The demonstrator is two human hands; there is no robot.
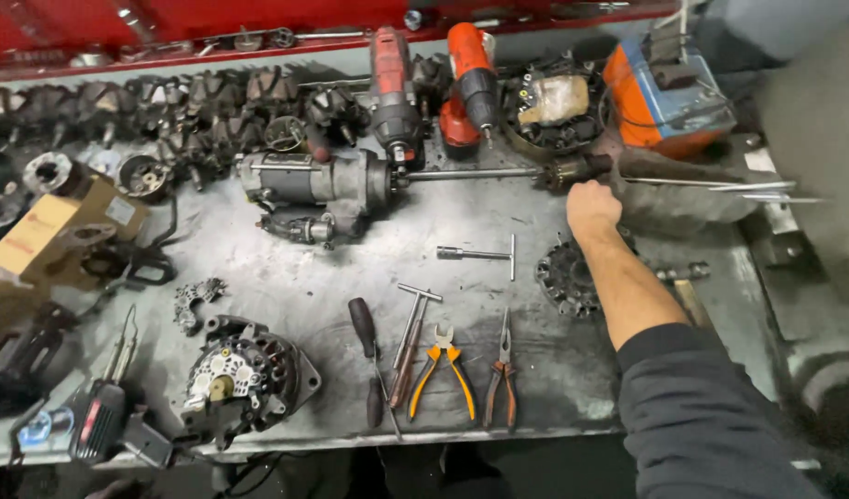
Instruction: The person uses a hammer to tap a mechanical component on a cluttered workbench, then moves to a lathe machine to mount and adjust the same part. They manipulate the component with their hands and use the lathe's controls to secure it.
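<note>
- Just beyond the right hand (pixel 593 208), which is stretched to the far side of the worktop (pixel 286 286), lies a long rod-like armature shaft (pixel 498 173); the fingers curl narrowly at its dark right end, and whether they actually grip it cannot be told from this view.
- Left of that hand, the shaft's other end meets a grey starter motor (pixel 309 189), so any pull should run along the shaft's own line, not sideways.
- Near the forearm lies a round black toothed part (pixel 565 277); keep the sleeve off it.
- Nearer the body than the hand lie a T-handle wrench (pixel 480 253), orange-handled pliers (pixel 445 365) and needle-nose pliers (pixel 503 370).
- The left hand is out of view.
</note>
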